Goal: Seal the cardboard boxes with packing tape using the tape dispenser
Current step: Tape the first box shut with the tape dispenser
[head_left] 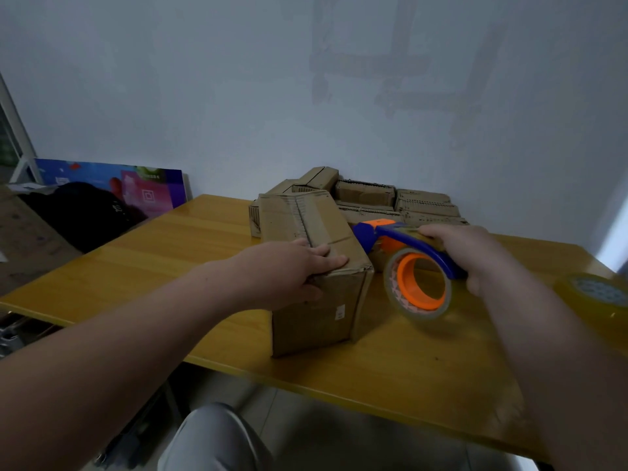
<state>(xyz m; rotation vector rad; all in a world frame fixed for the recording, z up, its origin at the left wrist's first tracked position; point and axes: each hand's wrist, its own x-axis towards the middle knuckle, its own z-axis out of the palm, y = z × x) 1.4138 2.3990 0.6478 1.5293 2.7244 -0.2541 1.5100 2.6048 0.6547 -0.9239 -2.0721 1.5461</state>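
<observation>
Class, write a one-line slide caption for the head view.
Left hand steadies a cardboard box on a yellow table while right hand grips the tape dispenser.

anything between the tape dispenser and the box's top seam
Only the left hand, resting on the seam's near end. The tape dispenser in the right hand sits right beside the box, nothing between.

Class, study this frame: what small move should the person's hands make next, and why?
Probably swing the tape dispenser left so its head lands on the top seam of the cardboard box. The right hand grips the dispenser just beside the box, off the cardboard, while the left hand presses on the near top edge, which should steady the box.
</observation>
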